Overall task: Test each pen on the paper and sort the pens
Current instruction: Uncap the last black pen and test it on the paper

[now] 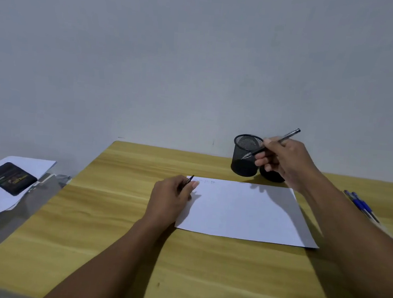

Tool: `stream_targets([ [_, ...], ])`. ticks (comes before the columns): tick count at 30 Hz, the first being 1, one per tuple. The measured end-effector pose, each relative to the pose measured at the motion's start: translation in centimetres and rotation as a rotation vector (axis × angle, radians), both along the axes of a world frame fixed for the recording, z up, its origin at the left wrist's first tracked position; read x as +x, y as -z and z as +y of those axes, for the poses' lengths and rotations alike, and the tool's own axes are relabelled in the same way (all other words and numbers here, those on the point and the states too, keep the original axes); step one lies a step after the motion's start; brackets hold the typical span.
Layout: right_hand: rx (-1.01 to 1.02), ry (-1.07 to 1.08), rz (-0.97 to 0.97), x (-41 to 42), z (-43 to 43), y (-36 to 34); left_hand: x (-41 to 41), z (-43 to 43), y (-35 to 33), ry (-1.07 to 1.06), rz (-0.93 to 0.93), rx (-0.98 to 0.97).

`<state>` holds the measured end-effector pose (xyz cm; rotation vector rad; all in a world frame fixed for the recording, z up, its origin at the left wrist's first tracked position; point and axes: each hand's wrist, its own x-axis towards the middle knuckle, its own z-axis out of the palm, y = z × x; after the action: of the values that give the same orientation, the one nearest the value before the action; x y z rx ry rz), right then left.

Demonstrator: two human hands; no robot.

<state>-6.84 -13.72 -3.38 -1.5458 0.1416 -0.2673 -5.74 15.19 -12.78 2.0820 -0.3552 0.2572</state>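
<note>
Left hand (pixel 170 198) grip pinching cap (pixel 189 181), right hand (pixel 285 161) gripping pen (pixel 272 144), two cups (pixel 245 156)

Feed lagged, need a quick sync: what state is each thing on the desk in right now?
right hand: raised, gripping a pen
left hand: at the paper's corner, holding a small dark piece
paper: flat, faint marks near top
mesh cup: upright, looks empty
second cup: mostly hidden
blue pens: lying flat

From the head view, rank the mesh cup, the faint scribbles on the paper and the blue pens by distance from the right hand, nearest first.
1. Mesh cup: at the right hand's fingertips, table's far edge.
2. Scribbles: paper's far-left corner, toward the left hand.
3. Blue pens: lying at the table's right edge.
</note>
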Motion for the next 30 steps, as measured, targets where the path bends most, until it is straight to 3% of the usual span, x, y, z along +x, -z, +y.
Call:
stream_targets([
  [4,0.055,-0.034,0.083,-0.9,1.5,1.8,0.3,-2.0,-0.1,0.006,-0.051,0.031],
  [10,0.12,0.118,0.129,-1.6,4.2,7.4,0.5,-2.9,0.4,0.0,-0.147,0.289],
  [16,0.083,0.088,0.227,-1.1,4.7,7.9,0.8,-1.9,1.7,0.024,-0.147,0.37],
  [22,-0.102,0.13,0.098,2.1,6.9,7.1,0.8,-1.9,2.1,0.018,-0.207,0.396],
  [30,-0.114,0.192,0.027,4.3,7.5,10.0,1.1,-1.8,2.1,0.015,-0.219,0.387],
])
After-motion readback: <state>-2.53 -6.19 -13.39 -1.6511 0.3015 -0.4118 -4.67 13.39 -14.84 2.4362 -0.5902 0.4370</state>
